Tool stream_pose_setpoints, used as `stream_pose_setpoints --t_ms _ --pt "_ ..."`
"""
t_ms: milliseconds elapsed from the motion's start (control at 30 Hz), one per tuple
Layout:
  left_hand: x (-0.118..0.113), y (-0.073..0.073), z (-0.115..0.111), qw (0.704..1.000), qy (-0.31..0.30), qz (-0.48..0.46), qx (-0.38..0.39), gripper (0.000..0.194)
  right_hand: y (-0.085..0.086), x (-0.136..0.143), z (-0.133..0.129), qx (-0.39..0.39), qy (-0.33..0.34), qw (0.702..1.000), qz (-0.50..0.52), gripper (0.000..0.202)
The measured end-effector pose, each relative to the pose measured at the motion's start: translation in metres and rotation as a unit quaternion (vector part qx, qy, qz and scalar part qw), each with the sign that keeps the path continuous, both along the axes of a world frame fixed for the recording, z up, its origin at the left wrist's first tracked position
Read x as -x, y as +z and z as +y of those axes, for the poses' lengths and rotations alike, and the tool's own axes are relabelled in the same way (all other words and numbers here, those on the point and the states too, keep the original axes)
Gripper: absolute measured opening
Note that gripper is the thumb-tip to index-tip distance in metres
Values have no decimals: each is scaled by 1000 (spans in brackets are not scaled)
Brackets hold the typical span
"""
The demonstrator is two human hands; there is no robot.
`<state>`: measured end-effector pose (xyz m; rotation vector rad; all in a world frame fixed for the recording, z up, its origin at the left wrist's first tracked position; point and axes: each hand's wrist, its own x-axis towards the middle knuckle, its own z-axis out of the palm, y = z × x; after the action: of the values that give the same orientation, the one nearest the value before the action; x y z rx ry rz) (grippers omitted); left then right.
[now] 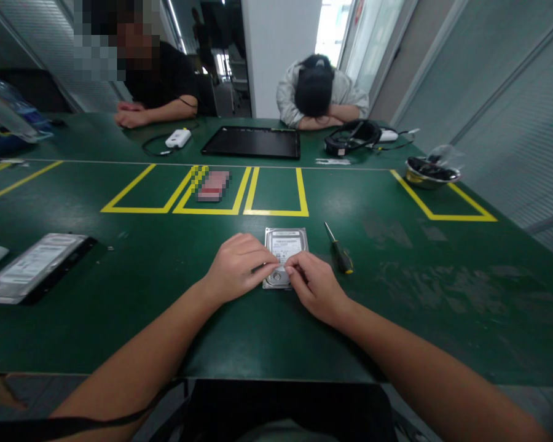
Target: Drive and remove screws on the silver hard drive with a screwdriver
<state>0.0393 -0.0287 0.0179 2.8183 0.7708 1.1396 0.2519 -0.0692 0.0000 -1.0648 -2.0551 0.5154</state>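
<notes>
A silver hard drive lies label up on the green table in front of me. My left hand reaches over its left side, thumb and fingers pinched around a thin dark stick-like thing whose kind I cannot make out. From the right, my right hand comes over the drive with its fingers pinched together, the fingertips nearly meeting those of the left. What it holds, if anything, is hidden. A screwdriver with a dark and yellow handle rests on the table to the right of the drive.
Yellow tape frames mark the table beyond the drive. A larger silver device lies at left. Farther back are a black panel, a headset and a metal bowl. Two people sit across the table.
</notes>
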Motion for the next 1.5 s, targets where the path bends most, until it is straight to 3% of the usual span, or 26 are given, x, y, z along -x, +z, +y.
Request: stream_pose_setpoints --t_ms 200,433,667,767,933,1033,1200,1367,1500 --pt "-8 -3 -4 999 -40 -23 0 10 -3 -1 1 52 -20 995 85 12" --pt "-13 -10 -9 996 -27 -46 -68 14 -2 1 0 148 -10 975 167 18" --pt "-12 -9 -10 989 27 17 -146 14 6 1 -3 168 28 966 193 24" --pt "-14 -6 -12 993 55 -7 -99 7 3 2 -4 146 41 970 190 26" --pt "-15 1 -16 988 106 -96 50 7 -7 3 -4 100 14 981 163 21" --pt "-7 -1 -18 971 125 -138 149 5 -9 2 -5 96 3 985 146 19" --pt "8 -14 -25 929 96 -201 294 10 -6 3 -7 83 -2 988 128 17" --pt "15 -19 -30 903 64 -207 371 14 -3 3 -9 55 -1 993 107 17" --pt "16 -17 -30 923 56 -155 349 13 -1 3 -9 45 1 994 98 16"
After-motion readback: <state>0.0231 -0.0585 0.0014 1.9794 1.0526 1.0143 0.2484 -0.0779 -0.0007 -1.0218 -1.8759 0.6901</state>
